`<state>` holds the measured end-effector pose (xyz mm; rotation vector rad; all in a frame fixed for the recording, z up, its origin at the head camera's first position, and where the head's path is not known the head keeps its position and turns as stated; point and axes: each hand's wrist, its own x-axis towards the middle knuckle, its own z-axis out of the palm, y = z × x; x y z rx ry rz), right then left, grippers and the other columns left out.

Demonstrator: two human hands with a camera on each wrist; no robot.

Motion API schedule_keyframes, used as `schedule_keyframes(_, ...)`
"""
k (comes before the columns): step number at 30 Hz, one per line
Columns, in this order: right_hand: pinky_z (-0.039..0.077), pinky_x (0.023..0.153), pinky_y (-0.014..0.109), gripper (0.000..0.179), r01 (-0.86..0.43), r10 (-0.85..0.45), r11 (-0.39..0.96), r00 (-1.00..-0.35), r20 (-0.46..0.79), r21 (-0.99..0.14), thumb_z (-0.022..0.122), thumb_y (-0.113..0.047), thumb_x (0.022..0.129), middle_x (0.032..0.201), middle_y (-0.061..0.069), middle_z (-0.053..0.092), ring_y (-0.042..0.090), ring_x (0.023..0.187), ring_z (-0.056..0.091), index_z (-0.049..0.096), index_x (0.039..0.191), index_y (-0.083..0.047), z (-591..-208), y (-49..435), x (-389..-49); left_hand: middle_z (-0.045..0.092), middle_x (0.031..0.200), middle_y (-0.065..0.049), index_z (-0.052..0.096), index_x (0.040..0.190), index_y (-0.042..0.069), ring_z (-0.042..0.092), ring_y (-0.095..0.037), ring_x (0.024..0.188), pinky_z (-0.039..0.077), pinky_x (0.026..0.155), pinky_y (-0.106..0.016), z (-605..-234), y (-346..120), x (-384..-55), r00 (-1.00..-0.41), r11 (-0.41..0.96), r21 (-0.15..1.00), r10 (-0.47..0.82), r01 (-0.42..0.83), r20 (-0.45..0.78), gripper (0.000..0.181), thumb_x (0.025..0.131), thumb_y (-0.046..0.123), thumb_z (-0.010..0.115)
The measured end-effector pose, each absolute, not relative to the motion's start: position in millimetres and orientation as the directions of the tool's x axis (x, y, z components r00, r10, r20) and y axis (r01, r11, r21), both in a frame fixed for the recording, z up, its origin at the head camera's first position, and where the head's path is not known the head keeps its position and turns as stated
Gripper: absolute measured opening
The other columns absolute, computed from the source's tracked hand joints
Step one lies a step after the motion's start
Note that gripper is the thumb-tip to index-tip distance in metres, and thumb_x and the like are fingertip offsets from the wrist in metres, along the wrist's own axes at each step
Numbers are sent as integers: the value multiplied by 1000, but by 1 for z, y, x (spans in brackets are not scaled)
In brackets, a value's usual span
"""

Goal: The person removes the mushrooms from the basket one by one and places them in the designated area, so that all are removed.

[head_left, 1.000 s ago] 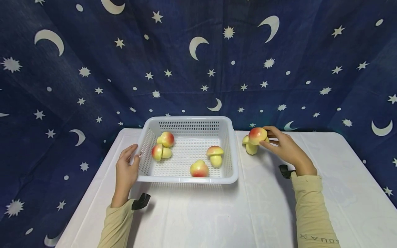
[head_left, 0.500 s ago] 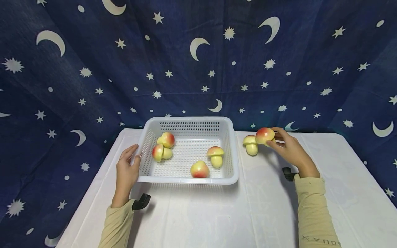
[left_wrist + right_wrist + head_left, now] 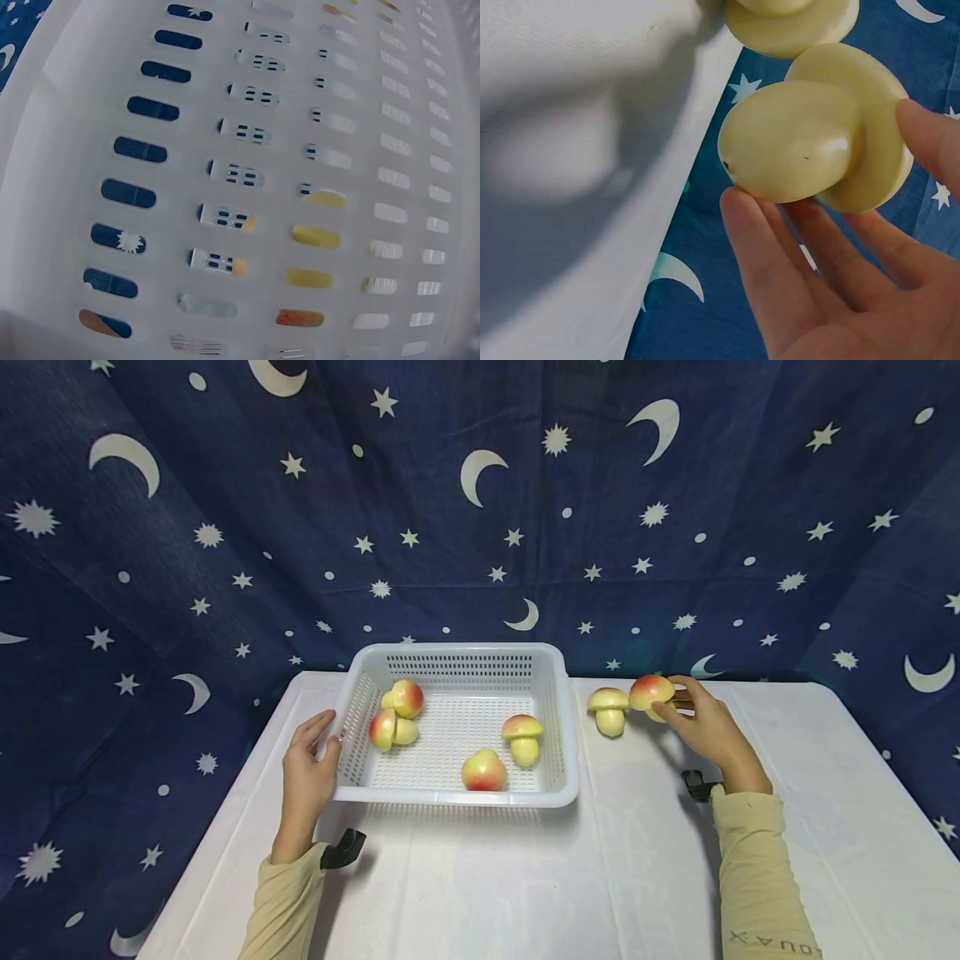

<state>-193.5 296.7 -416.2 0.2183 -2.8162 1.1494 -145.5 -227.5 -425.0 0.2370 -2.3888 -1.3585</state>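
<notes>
At the back right of the table, my right hand (image 3: 707,727) holds a toy mushroom (image 3: 649,692) with a red and yellow cap between thumb and fingers. The right wrist view shows its pale yellow stem (image 3: 791,142) close up, fingertips against it. Just to its left is another yellow mushroom (image 3: 609,710) on the table. My left hand (image 3: 307,768) lies at the left side of the white perforated basket (image 3: 457,795), fingers loosely extended along its outside; that hand's grip is out of sight in the left wrist view, where the basket wall (image 3: 180,150) fills the picture.
In the basket lie several mushrooms: two at the left, including a red-capped one (image 3: 407,697), one at the front (image 3: 483,770) and one at the right (image 3: 522,739). A white cloth (image 3: 480,893) covers the table. Behind it hangs a dark blue star-patterned curtain (image 3: 420,485).
My right hand has moved right and slightly down with its mushroom, uncovering the mushroom on the table. The left hand and basket have stayed in place.
</notes>
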Motion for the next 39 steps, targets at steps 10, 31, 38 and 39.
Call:
schedule_keyframes(10, 45, 99, 65, 67, -30, -34, 741, -999, 7, -671, 54, -37, 101, 133, 42, 49, 56, 121, 51, 34, 143, 11, -424, 298, -199, 48, 146, -18, 54, 138, -5, 40, -35, 141, 31, 118, -51, -425, -228, -145, -914, 512, 858, -330, 38, 238, 43, 95, -4, 48)
schedule_keyframes(31, 48, 93, 63, 81, 142, 95, 740, -990, -107, -657, 46, -52, 100, 129, 43, 50, 54, 115, 53, 32, 144, 14, -434, 300, -206, 48, 146, -18, 53, 138, -5, 40, -34, 141, 31, 118, -51, -425, -227, -145, -913, 511, 859, -330, 39, 238, 43, 95, -4, 48)
schedule_keyframes(38, 51, 87, 58, 82, 178, 132, 739, -984, -119, -650, 45, -54, 99, 125, 39, 55, 49, 109, 58, 34, 143, 15, -434, 298, -208, 48, 146, -18, 53, 138, -6, 40, -35, 141, 31, 118, -51, -426, -227, -146, -913, 509, 859, -327, 47, 244, 43, 95, -4, 48)
schedule_keyframes(39, 51, 86, 57, 82, 183, 136, 738, -983, -122, -650, 45, -54, 99, 125, 39, 55, 48, 108, 59, 35, 142, 14, -434, 298, -208, 48, 145, -18, 53, 138, -6, 40, -35, 141, 31, 118, -51, -426, -228, -146, -912, 509, 859, -325, 53, 249, 43, 95, -5, 48)
